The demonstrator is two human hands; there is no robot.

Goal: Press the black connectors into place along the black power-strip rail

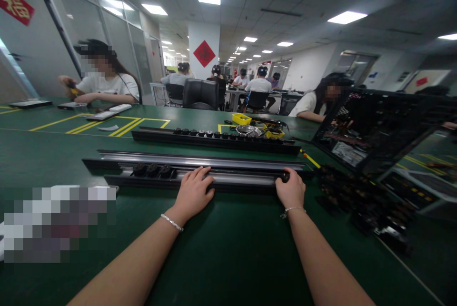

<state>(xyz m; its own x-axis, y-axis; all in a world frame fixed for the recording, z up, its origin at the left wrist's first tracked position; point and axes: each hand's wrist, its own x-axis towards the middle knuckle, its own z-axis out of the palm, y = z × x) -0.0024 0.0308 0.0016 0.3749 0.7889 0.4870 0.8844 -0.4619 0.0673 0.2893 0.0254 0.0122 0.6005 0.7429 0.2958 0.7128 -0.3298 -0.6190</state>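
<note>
A long black rail lies nearest me on the green table, with several round black parts seated in its left end. My left hand rests on the rail's middle, fingers spread over its edge and holding nothing. At the rail's right end, my right hand has its fingers closed round a small black part. Just behind lies a second rail with no round parts visible in it. Farther back, a third rail carries a row of round parts.
Piled black parts lie at the right, beside an open computer case. Yellow trays and a metal dish stand behind the rails. A blurred-out pale object lies at the left. People sit across the table.
</note>
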